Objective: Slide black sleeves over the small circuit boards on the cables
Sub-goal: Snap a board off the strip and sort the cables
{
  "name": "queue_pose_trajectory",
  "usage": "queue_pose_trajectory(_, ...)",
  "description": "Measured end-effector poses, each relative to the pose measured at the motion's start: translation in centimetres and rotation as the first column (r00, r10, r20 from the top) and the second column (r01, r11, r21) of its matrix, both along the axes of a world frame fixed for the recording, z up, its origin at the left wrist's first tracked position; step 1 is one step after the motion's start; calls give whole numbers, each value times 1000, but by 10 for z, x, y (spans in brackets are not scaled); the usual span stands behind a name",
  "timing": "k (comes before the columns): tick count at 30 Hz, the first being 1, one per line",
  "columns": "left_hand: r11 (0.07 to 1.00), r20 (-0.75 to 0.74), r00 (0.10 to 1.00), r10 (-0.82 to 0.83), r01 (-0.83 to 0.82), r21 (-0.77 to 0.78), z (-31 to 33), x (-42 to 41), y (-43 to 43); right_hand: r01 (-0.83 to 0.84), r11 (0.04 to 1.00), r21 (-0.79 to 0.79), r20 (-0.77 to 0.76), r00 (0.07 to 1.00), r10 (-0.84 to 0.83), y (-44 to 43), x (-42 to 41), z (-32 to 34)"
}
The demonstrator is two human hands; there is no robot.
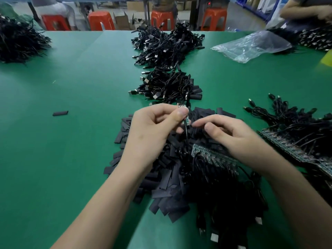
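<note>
Mid-batch, one unit in hand. The left hand (158, 126) pinches a small circuit board (186, 120) between thumb and fingertips, holding it upright above the near-centre heap with its cable hanging down. The right hand (233, 135) is curled, its thumb and forefinger tips close together just right of the board. It probably brings a sleeve up, but the dark bit at the tips is blurred, so I cannot tell whether it holds one. The board in hand looks bare and green, so I judge the sleeve is not yet on.

Done: the sleeved cables (170, 87), with black sleeves visible at their ends, are heaped just beyond the hands. A bigger far pile (168, 45) looks like the same product.

Left: a big heap of loose sleeves (161, 168) lies under and near the hands. A board strip (212, 157) with cables attached sits under the right wrist, boards uncovered. Another batch of unsleeved cables (296, 139) on board panels lies at the right. My judgement is that a good share is done and plenty remains.

One stray sleeve (60, 113) lies alone on the green table (80, 72) to the left. A further cable heap (18, 42) is at the far left, state unclear.

Containers: only a clear plastic bag (251, 45) at the far right, lying crumpled and flat, with nothing visible inside. Cardboard boxes (122, 20) stand on the floor beyond the table, contents not visible. The sleeves and cables sit loose on the table, not in any bin.
</note>
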State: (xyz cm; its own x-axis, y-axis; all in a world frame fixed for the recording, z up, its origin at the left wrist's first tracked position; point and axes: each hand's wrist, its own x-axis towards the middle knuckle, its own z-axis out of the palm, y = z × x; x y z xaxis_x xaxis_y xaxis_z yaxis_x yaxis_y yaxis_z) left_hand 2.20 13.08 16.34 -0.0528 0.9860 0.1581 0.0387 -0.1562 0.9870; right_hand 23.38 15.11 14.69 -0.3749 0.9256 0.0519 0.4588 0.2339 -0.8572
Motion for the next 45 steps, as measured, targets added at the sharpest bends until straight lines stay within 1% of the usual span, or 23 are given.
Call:
queue_pose_trajectory(6,995,43,998,54,-57,78,-1,3,11,-43,999,-24,-375,926,31,-7,-47,-4)
queue_pose_trajectory(9,988,-57,998,37,-28,152,1,-5,19,-21,999,-46,-487,874,-4,-7,-56,3)
queue_pose_trajectory(11,978,-204,978,-51,90,187,-3,-17,26,-2,997,-75,-553,833,-40,-4,-57,14)
queue_pose_trajectory(12,965,-340,935,-102,176,193,-6,-24,30,-1,996,-90,-584,810,-52,-1,-54,20)
queue_pose_trajectory(13,946,-513,846,-143,269,180,-9,-31,34,-1,995,-101,-606,794,-60,2,-51,28)
queue_pose_trajectory(15,904,-809,550,-206,423,57,-16,-42,42,12,995,-96,-568,820,-65,8,-42,42)
queue_pose_trajectory(16,891,-886,407,-220,454,-13,-19,-44,44,23,997,-72,-497,866,-56,11,-38,48)
queue_pose_trajectory(17,883,-925,307,-225,466,-60,-22,-45,45,30,999,-34,-389,920,-41,14,-35,51)
queue_pose_trajectory(19,873,-950,232,-208,482,-74,-27,-44,48,23,999,40,-108,994,-19,19,-31,53)
queue_pose_trajectory(20,870,-954,231,-189,491,-53,-30,-44,50,8,999,54,16,1000,-9,20,-30,53)
queue_pose_trajectory(22,860,-958,246,-147,510,-1,-33,-43,53,-17,999,49,166,986,9,20,-31,51)
queue_pose_trajectory(24,851,-959,249,-138,525,14,-35,-43,55,-38,999,36,250,968,28,20,-32,51)
queue_pose_trajectory(27,846,-944,260,-205,532,-37,-34,-43,56,-50,999,20,320,946,41,22,-31,50)
queue_pose_trajectory(29,848,-916,326,-236,529,-30,-29,-42,55,-51,999,8,336,941,45,23,-28,50)
queue_pose_trajectory(30,863,-883,405,-237,505,0,-24,-42,55,-51,999,6,336,941,46,23,-27,49)
queue_pose_trajectory(31,885,-818,518,-250,465,23,-18,-42,54,-52,999,10,330,943,46,23,-26,49)
queue_pose_trajectory(33,908,-573,741,-350,419,-13,-2,-41,54,-41,999,36,306,952,28,23,-25,49)
queue_pose_trajectory(34,900,-449,799,-401,434,-32,7,-40,54,-30,998,52,286,958,14,24,-25,49)
queue_pose_trajectory(36,887,-321,836,-445,461,-31,21,-37,53,-22,999,40,181,983,14,24,-23,51)
queue_pose_trajectory(39,899,-299,856,-421,437,-13,28,-30,52,-33,997,-69,-70,997,28,23,-21,51)
queue_pose_trajectory(41,914,-300,872,-387,406,3,27,-27,50,-8,996,-89,-118,993,-2,23,-21,49)
queue_pose_trajectory(43,935,-367,882,-296,346,78,24,-28,49,23,995,-100,-135,990,-37,26,-21,45)
queue_pose_trajectory(45,930,-535,833,-141,297,217,21,-30,49,49,991,-123,-163,984,-69,28,-23,42)
